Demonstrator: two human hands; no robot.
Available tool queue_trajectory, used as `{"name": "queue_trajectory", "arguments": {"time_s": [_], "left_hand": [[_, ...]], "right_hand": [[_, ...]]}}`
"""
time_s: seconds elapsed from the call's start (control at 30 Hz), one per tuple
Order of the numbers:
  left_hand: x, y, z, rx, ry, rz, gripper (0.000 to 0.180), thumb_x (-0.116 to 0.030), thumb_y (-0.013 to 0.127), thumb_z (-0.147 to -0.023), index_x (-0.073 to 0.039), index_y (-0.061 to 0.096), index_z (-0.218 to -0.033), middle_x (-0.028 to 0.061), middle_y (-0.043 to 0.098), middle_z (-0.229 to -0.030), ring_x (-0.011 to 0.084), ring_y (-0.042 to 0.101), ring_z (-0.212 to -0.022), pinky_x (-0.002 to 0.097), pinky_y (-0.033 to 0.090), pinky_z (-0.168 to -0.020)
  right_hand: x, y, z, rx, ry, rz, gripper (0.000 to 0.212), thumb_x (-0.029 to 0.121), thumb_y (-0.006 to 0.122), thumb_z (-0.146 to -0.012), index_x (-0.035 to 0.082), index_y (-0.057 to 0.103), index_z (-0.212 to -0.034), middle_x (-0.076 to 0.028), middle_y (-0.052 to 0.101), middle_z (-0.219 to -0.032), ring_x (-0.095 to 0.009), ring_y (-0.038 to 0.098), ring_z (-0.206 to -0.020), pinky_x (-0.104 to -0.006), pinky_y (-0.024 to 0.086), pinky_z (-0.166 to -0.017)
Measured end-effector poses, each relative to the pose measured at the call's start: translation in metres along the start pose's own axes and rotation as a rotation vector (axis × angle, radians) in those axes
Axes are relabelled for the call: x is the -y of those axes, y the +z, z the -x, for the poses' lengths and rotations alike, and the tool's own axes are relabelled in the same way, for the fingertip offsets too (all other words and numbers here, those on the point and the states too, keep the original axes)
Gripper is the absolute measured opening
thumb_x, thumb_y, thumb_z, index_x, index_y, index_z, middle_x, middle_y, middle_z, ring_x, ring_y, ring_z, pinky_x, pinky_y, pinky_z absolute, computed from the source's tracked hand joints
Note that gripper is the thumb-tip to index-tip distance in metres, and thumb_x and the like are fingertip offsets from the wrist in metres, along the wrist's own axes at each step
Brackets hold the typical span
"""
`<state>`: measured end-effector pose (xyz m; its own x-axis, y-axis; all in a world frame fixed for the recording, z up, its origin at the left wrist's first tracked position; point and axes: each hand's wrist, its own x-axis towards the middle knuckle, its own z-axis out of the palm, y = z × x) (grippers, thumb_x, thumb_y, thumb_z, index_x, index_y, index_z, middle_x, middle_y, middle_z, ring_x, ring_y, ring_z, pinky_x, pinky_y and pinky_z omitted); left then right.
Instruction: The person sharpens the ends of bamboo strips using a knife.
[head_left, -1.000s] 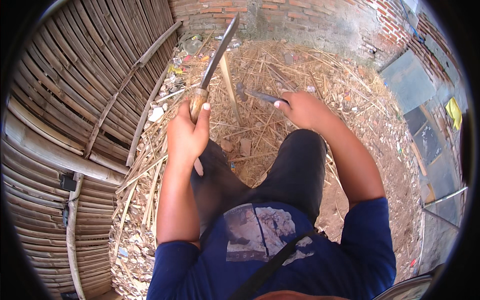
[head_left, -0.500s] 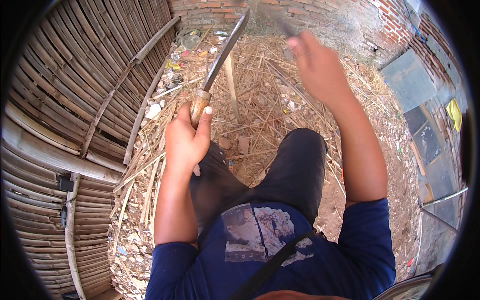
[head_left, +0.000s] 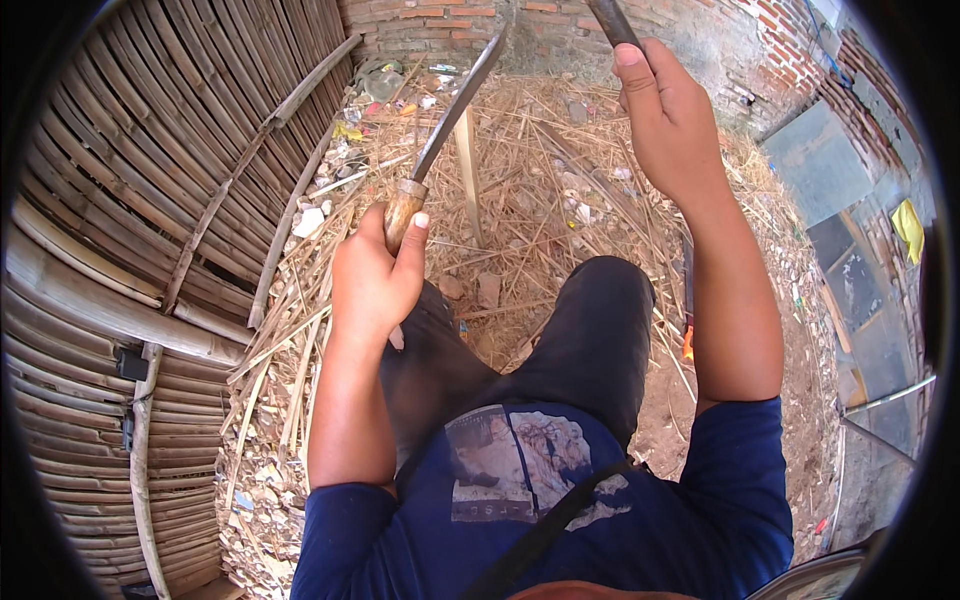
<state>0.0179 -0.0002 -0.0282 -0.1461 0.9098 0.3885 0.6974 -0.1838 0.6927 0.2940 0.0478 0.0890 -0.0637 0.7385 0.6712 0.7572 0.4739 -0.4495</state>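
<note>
My left hand [head_left: 378, 270] is closed round the wooden handle of a machete [head_left: 460, 105]. Its long dark blade points up and away, tilted a little to the right, with the tip near the brick wall. My right hand [head_left: 672, 125] grips a dark, narrow bar-like tool [head_left: 614, 22], raised to the right of the blade and apart from it. The tool's far end runs out of the picture, so its kind is not clear. Behind the blade stands a pale wooden stake [head_left: 467, 175] in the straw, partly covered by the machete.
Dry straw and bamboo strips [head_left: 540, 210] litter the ground before my knees. A slatted bamboo wall [head_left: 150, 150] rises on the left, a brick wall [head_left: 560, 45] at the far side. Grey panels [head_left: 820, 165] lean at the right. A dark item with an orange end [head_left: 688, 343] lies beside my right forearm.
My right hand has moved to the right, away from the blade, with the dark tool, which was blurred by motion before. My left hand and the machete have barely shifted.
</note>
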Motion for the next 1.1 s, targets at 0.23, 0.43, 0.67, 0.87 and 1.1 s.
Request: {"name": "queue_trajectory", "arguments": {"time_s": [0.23,0.43,0.67,0.87,1.1], "left_hand": [[0.001,-0.005,-0.008,-0.016,-0.056,0.005,0.052,-0.039,0.066,-0.097,0.009,0.063,-0.117,0.0228,0.066,-0.067,0.0416,0.07,-0.068,0.0464,0.053,-0.066],[0.015,-0.005,-0.007,-0.057,-0.026,-0.046,0.056,-0.041,0.065,-0.098,0.01,0.062,-0.121,0.0229,0.067,-0.067,0.0401,0.071,-0.069,0.0449,0.054,-0.068],[0.005,-0.007,-0.007,0.002,-0.08,-0.009,0.052,-0.042,0.064,-0.1,0.007,0.063,-0.116,0.0153,0.064,-0.065,0.0284,0.066,-0.064,0.0409,0.051,-0.065],[0.007,-0.005,-0.012,-0.029,-0.093,-0.047,0.051,-0.041,0.065,-0.099,0.006,0.064,-0.117,0.0189,0.067,-0.068,0.0336,0.069,-0.069,0.043,0.053,-0.068],[0.005,-0.014,-0.012,-0.002,-0.134,-0.087,0.048,-0.037,0.064,-0.101,0.006,0.064,-0.12,0.0144,0.068,-0.075,0.023,0.068,-0.075,0.0372,0.052,-0.074]], "right_hand": [[-0.032,0.038,0.014,0.447,0.128,0.325,0.049,0.043,0.041,-0.109,0.0,0.063,-0.111,-0.023,0.069,-0.087,-0.042,0.068,-0.081,-0.0562,0.051,-0.074],[-0.043,0.033,0.021,0.608,0.216,0.22,0.053,0.047,0.043,-0.108,-0.001,0.066,-0.107,-0.02,0.068,-0.085,-0.036,0.067,-0.079,-0.0495,0.052,-0.071],[-0.018,0.011,0.001,-0.026,-0.018,-0.136,0.049,0.051,0.047,-0.107,0.005,0.064,-0.103,-0.004,0.056,-0.071,-0.02,0.055,-0.066,-0.037,0.046,-0.063],[-0.016,0.041,0.011,0.459,0.146,0.268,0.05,0.047,0.044,-0.107,0.001,0.063,-0.107,-0.02,0.067,-0.082,-0.037,0.067,-0.078,-0.0502,0.051,-0.07],[-0.032,0.038,0.021,0.378,0.048,0.196,0.05,0.047,0.044,-0.108,0.001,0.063,-0.101,-0.011,0.067,-0.076,-0.031,0.064,-0.069,-0.0474,0.049,-0.066]]}}
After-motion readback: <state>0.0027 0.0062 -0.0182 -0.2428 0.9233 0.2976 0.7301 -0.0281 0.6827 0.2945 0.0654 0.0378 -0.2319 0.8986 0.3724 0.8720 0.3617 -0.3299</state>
